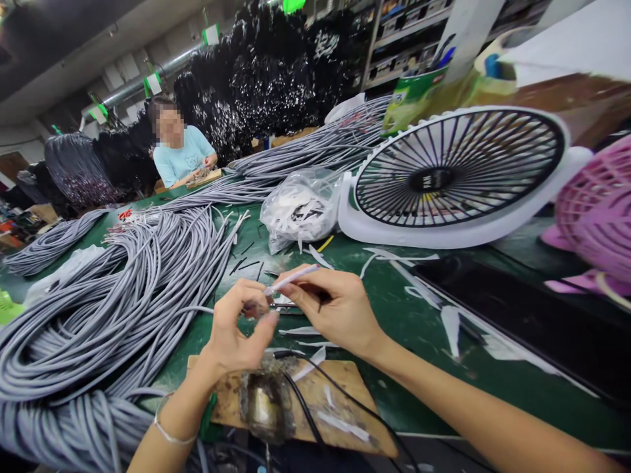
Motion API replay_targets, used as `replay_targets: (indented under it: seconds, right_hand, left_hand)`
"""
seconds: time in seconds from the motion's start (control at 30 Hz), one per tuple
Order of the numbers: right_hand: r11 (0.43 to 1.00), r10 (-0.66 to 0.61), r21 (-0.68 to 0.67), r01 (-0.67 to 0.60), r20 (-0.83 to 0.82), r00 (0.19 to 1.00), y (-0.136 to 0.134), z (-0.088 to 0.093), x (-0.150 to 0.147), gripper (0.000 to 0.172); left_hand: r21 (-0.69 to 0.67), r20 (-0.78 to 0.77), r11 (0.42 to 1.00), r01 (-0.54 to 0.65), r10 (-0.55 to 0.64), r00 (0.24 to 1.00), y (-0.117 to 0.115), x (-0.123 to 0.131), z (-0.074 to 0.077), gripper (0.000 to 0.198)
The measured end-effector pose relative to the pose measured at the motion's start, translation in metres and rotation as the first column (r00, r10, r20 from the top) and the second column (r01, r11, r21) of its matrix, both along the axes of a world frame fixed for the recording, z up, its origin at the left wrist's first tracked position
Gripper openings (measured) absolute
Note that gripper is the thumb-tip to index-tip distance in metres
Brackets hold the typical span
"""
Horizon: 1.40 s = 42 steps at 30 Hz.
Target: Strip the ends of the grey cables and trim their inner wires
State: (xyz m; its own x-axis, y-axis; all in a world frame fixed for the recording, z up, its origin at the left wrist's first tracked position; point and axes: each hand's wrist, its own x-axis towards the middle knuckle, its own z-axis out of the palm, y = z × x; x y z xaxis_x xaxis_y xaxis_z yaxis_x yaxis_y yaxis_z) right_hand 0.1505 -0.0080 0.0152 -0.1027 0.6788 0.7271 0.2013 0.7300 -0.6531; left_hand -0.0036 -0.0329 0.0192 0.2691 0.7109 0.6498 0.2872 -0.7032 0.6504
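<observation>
My left hand (235,332) is closed in a pinch on the end of a thin grey cable (194,309) that runs in from the big pile at left. My right hand (331,303) is closed on a short white strip or tube (292,278), its tip meeting the cable end between my hands. Both hands hover over a worn wooden board (340,401) with a scorched metal patch (263,407); black wires (315,387) cross the board.
Heaps of grey cable (98,315) fill the left of the green table (409,315). A clear plastic bag (300,207), a white fan (458,177) and a pink basket (599,210) stand behind. White scraps litter the surface. Another person (180,154) works far back.
</observation>
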Motion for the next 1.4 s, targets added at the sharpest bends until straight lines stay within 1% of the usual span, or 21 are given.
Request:
replay_targets:
  seconds: [0.1,0.13,0.2,0.27,0.37,0.4,0.47,0.53,0.63,0.73,0.8,0.87,0.9,0.97,1.0,1.07,1.13,1.2,1.27,1.33,1.4]
  right_hand:
    - [1.0,0.001,0.01,-0.001,0.009,1.0,-0.002,0.0,-0.001,0.024]
    - [1.0,0.01,0.025,-0.01,0.017,1.0,-0.002,0.0,-0.001,0.022]
    - [0.997,0.025,0.069,-0.027,0.037,0.999,-0.004,0.0,-0.003,0.019]
    - [0.992,0.024,0.124,-0.032,0.058,0.998,-0.006,0.001,-0.004,0.016]
    - [0.976,0.006,0.215,-0.025,0.086,0.996,-0.008,0.003,-0.006,0.015]
    - [0.971,0.0,0.238,-0.023,0.095,0.995,-0.009,0.003,-0.007,0.015]
    - [0.963,-0.017,0.269,-0.013,0.11,0.994,-0.009,0.003,-0.008,0.016]
    - [0.962,-0.039,0.274,0.004,0.124,0.992,-0.01,0.003,-0.009,0.018]
    - [0.969,-0.047,0.248,0.013,0.132,0.99,-0.011,0.003,-0.009,0.02]
    - [0.984,0.003,0.175,-0.024,0.118,0.993,-0.01,0.003,-0.009,0.019]
    - [0.994,0.058,0.089,-0.068,0.108,0.992,-0.008,0.001,-0.01,0.018]
    - [0.995,0.094,0.014,-0.096,0.099,0.991,-0.003,-0.003,-0.01,0.018]
    - [0.996,0.093,-0.008,-0.093,0.098,0.991,0.001,-0.006,-0.01,0.018]
    - [0.999,0.027,-0.033,-0.023,0.107,0.994,0.011,-0.011,-0.007,0.019]
    - [0.998,-0.029,-0.048,0.034,0.112,0.993,0.017,-0.013,-0.004,0.018]
    - [0.982,-0.146,-0.109,0.157,0.103,0.984,0.027,-0.013,0.003,0.018]
    - [0.959,-0.203,-0.193,0.206,0.034,0.979,0.031,-0.009,0.011,0.017]
    - [0.965,-0.148,-0.229,0.127,-0.077,0.986,0.027,-0.001,0.015,0.018]
    - [0.98,0.022,-0.194,-0.049,-0.137,0.99,0.016,0.008,0.014,0.019]
    - [0.97,0.181,-0.138,-0.202,-0.15,0.972,0.005,0.015,0.012,0.015]
    - [0.961,0.236,-0.107,-0.256,-0.171,0.957,-0.002,0.019,0.01,0.012]
  left_hand:
    - [-0.132,0.183,0.99,-0.054,0.078,0.98,-0.001,0.006,-0.003,0.033]
    - [-0.161,0.242,0.984,-0.082,0.12,0.963,-0.002,0.008,-0.003,0.036]
    - [-0.186,0.308,0.97,-0.156,0.209,0.928,-0.002,0.01,-0.003,0.031]
    - [-0.14,0.285,0.969,-0.205,0.237,0.929,-0.003,0.01,-0.002,0.026]
    - [0.0,0.187,0.975,-0.224,0.22,0.957,-0.006,0.009,0.001,0.012]
    - [0.025,0.175,0.973,-0.23,0.222,0.959,-0.006,0.009,0.001,0.011]
    - [-0.01,0.203,0.968,-0.25,0.247,0.948,-0.007,0.009,0.002,0.017]
    - [-0.119,0.278,0.962,-0.246,0.27,0.922,-0.007,0.01,0.002,0.021]
    - [-0.289,0.417,0.941,-0.176,0.289,0.862,-0.003,0.011,0.003,0.029]
    - [-0.403,0.523,0.913,-0.057,0.281,0.805,0.002,0.008,0.005,0.035]
    - [-0.443,0.578,0.894,0.057,0.236,0.781,0.005,0.004,0.007,0.039]
    - [-0.443,0.604,0.877,0.186,0.139,0.785,0.006,0.001,0.008,0.04]
    - [-0.435,0.596,0.869,0.235,0.083,0.799,0.006,-0.001,0.009,0.039]
    - [-0.406,0.551,0.878,0.255,0.012,0.835,0.004,-0.004,0.01,0.039]
    - [-0.383,0.524,0.893,0.238,-0.002,0.852,0.003,-0.006,0.01,0.038]
    - [-0.33,0.483,0.928,0.172,0.01,0.875,0.002,-0.009,0.011,0.027]
    - [-0.296,0.439,0.95,0.1,0.042,0.898,0.001,-0.009,0.011,0.021]
    - [-0.284,0.335,0.959,0.018,0.082,0.939,0.001,-0.007,0.011,0.023]
    - [-0.243,0.19,0.968,-0.063,0.111,0.975,-0.001,-0.003,0.011,0.025]
    - [-0.178,0.058,0.975,-0.131,0.144,0.988,-0.004,0.001,0.011,0.027]
    - [-0.138,-0.033,0.974,-0.179,0.176,0.984,-0.006,0.004,0.01,0.03]
